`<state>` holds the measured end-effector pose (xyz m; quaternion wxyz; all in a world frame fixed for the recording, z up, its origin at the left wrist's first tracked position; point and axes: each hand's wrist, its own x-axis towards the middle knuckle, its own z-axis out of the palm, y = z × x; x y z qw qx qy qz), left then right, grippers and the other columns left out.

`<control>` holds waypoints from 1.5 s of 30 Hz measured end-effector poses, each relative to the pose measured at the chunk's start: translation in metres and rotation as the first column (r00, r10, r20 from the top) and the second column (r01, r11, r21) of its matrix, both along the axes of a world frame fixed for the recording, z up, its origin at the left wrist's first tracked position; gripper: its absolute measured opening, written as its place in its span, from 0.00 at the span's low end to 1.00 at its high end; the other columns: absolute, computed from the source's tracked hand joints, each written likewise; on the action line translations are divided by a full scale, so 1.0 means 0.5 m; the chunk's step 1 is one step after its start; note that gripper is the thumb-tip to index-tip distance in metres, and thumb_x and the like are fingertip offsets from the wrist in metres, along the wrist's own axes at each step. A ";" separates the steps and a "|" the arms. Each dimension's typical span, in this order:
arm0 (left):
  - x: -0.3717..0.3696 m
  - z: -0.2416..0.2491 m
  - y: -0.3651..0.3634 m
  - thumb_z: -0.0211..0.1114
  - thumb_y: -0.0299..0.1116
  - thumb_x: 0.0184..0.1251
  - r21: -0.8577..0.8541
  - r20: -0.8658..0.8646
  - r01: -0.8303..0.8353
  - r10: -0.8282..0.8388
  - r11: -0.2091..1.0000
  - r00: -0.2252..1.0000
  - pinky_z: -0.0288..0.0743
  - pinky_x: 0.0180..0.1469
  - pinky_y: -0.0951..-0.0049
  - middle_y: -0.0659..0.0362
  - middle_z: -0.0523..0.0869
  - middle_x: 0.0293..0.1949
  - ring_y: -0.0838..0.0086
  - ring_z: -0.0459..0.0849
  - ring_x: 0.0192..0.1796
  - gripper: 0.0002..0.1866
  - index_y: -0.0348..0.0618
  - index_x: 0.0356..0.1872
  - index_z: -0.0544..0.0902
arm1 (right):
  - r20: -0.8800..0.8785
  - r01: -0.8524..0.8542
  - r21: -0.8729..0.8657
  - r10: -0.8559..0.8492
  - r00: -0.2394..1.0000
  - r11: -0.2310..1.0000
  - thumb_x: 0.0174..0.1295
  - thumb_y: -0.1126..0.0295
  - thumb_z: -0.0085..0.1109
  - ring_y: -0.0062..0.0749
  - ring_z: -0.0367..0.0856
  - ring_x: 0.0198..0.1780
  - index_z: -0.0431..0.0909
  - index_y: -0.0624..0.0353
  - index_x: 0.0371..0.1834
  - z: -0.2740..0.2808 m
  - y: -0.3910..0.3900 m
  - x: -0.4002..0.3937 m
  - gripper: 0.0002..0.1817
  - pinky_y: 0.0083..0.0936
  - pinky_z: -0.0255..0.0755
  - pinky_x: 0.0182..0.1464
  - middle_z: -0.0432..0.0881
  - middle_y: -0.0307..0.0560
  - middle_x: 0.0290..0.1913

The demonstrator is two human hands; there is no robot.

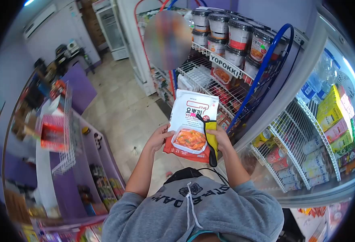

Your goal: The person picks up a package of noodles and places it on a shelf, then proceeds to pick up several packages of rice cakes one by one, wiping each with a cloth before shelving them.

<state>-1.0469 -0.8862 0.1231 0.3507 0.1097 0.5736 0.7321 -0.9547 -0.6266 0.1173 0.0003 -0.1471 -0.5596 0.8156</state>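
A white and red Yopokki rice cake pouch (193, 111) is held upright in front of my chest, its printed front towards me. My left hand (158, 138) grips its lower left edge, thumb on the front. At the right edge, my right hand (219, 138) is closed on the pouch together with a yellow cloth-like item with black edging (212, 148). That item covers part of the pouch's right side, and its black end hangs below. The fingers behind the pouch are hidden.
Ahead, a wire rack (203, 50) with a blue side frame holds stacked Yopokki cups (239, 34). An open drinks fridge (294, 137) with cans and bottles stands at my right. On the left is a purple shelf unit (78, 169) with goods. Tiled floor (119, 109) runs between.
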 end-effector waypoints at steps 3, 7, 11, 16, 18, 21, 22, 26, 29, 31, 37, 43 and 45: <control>-0.134 0.029 0.014 0.56 0.28 0.63 -0.004 -0.023 0.128 -0.128 0.992 0.991 0.73 0.52 0.72 0.59 0.78 0.48 0.75 0.77 0.50 0.20 0.36 0.57 0.69 | -0.058 0.166 -0.059 -0.169 0.984 0.984 0.53 0.77 0.55 0.32 0.77 0.46 0.69 0.66 0.51 0.005 0.001 -0.075 0.20 0.27 0.70 0.49 0.78 0.46 0.46; -0.295 0.015 0.095 0.52 0.27 0.65 -0.160 -0.102 0.269 -0.287 0.950 0.952 0.74 0.47 0.73 0.57 0.79 0.47 0.75 0.79 0.46 0.16 0.36 0.52 0.73 | -0.061 0.325 0.018 -0.323 0.944 0.946 0.53 0.76 0.55 0.32 0.78 0.42 0.69 0.65 0.51 0.007 0.029 -0.154 0.19 0.27 0.71 0.45 0.78 0.46 0.44; -0.422 0.012 0.218 0.51 0.25 0.65 -0.098 -0.145 0.300 -0.312 0.949 0.939 0.74 0.46 0.73 0.56 0.80 0.44 0.74 0.80 0.44 0.14 0.35 0.50 0.75 | -0.066 0.451 0.035 -0.448 0.892 0.892 0.54 0.77 0.56 0.30 0.78 0.37 0.71 0.63 0.46 0.031 0.084 -0.242 0.15 0.26 0.72 0.39 0.79 0.45 0.40; -0.563 0.004 0.385 0.50 0.20 0.61 -0.125 -0.282 0.255 -0.281 0.959 0.917 0.73 0.40 0.77 0.55 0.82 0.40 0.76 0.80 0.39 0.14 0.32 0.46 0.77 | -0.142 0.540 -0.007 -0.536 0.832 0.841 0.54 0.78 0.56 0.35 0.77 0.42 0.70 0.64 0.50 0.008 0.213 -0.378 0.18 0.29 0.71 0.44 0.78 0.48 0.44; -0.616 0.001 0.451 0.53 0.19 0.58 -0.167 -0.359 0.174 -0.224 0.971 0.906 0.72 0.39 0.79 0.56 0.83 0.39 0.78 0.79 0.38 0.16 0.32 0.48 0.77 | -0.186 0.610 0.026 -0.596 0.781 0.792 0.55 0.77 0.56 0.35 0.76 0.44 0.69 0.64 0.51 0.023 0.243 -0.424 0.19 0.29 0.70 0.46 0.78 0.47 0.45; -0.676 -0.045 0.553 0.54 0.19 0.57 -0.134 -0.535 -0.080 -0.004 0.988 0.845 0.72 0.39 0.77 0.50 0.83 0.37 0.73 0.80 0.37 0.17 0.30 0.49 0.76 | -0.153 0.679 0.055 -0.666 0.730 0.732 0.57 0.76 0.54 0.34 0.74 0.47 0.67 0.60 0.54 -0.085 0.347 -0.515 0.19 0.29 0.69 0.49 0.75 0.46 0.49; -0.700 -0.056 0.578 0.56 0.20 0.55 -0.119 -0.474 -0.027 -0.033 0.993 0.880 0.72 0.40 0.75 0.47 0.84 0.37 0.72 0.81 0.37 0.17 0.32 0.49 0.77 | -0.121 0.714 0.001 -0.709 0.695 0.700 0.59 0.75 0.53 0.34 0.74 0.47 0.68 0.59 0.53 -0.154 0.395 -0.552 0.18 0.29 0.69 0.50 0.75 0.46 0.50; -0.750 -0.116 0.679 0.60 0.25 0.54 -0.161 -0.582 -0.199 0.070 0.967 0.811 0.72 0.40 0.71 0.48 0.84 0.32 0.70 0.82 0.36 0.12 0.35 0.39 0.82 | -0.218 0.874 -0.098 -0.868 0.447 0.475 0.62 0.68 0.50 0.36 0.76 0.42 0.73 0.58 0.43 -0.164 0.411 -0.586 0.09 0.31 0.72 0.45 0.78 0.47 0.41; -0.819 -0.221 0.760 0.61 0.28 0.53 0.044 -0.455 -0.137 0.142 0.990 0.879 0.72 0.37 0.69 0.50 0.84 0.28 0.67 0.83 0.33 0.09 0.34 0.33 0.83 | -0.291 0.892 0.265 -0.851 0.436 0.367 0.60 0.67 0.52 0.36 0.76 0.43 0.72 0.59 0.44 -0.156 0.448 -0.582 0.12 0.31 0.71 0.45 0.77 0.49 0.42; -0.849 -0.267 0.775 0.57 0.18 0.55 0.014 -0.517 -0.079 0.075 0.997 0.853 0.78 0.31 0.73 0.55 0.80 0.33 0.70 0.80 0.32 0.08 0.33 0.38 0.77 | -0.303 0.836 0.483 -0.846 0.439 0.261 0.58 0.66 0.54 0.37 0.75 0.43 0.71 0.59 0.44 -0.165 0.438 -0.574 0.13 0.31 0.71 0.45 0.77 0.50 0.42; -0.829 -0.214 0.735 0.63 0.33 0.52 -0.019 -0.547 -0.015 0.003 1.000 0.837 0.72 0.38 0.66 0.51 0.84 0.33 0.62 0.82 0.36 0.12 0.37 0.37 0.80 | -0.244 0.353 0.934 -0.826 0.507 -0.059 0.53 0.64 0.59 0.38 0.74 0.44 0.70 0.60 0.46 -0.132 0.371 -0.568 0.19 0.31 0.70 0.46 0.76 0.53 0.42; -0.908 -0.283 0.777 0.66 0.42 0.52 -0.240 -0.970 -0.032 -0.238 0.970 0.055 0.73 0.44 0.57 0.48 0.82 0.41 0.47 0.78 0.44 0.21 0.39 0.43 0.79 | -0.608 0.360 0.791 -0.704 0.367 -0.494 0.53 0.58 0.55 0.47 0.78 0.42 0.77 0.57 0.43 -0.114 0.369 -0.517 0.18 0.40 0.70 0.43 0.80 0.57 0.40; -0.913 -0.306 0.794 0.65 0.34 0.48 -0.162 -0.882 0.076 -0.179 0.984 0.436 0.72 0.42 0.65 0.50 0.84 0.31 0.58 0.81 0.37 0.11 0.40 0.33 0.82 | -0.347 0.326 0.915 -0.873 0.343 -0.236 0.53 0.57 0.56 0.51 0.76 0.44 0.75 0.56 0.47 -0.015 0.292 -0.504 0.21 0.43 0.67 0.47 0.79 0.56 0.42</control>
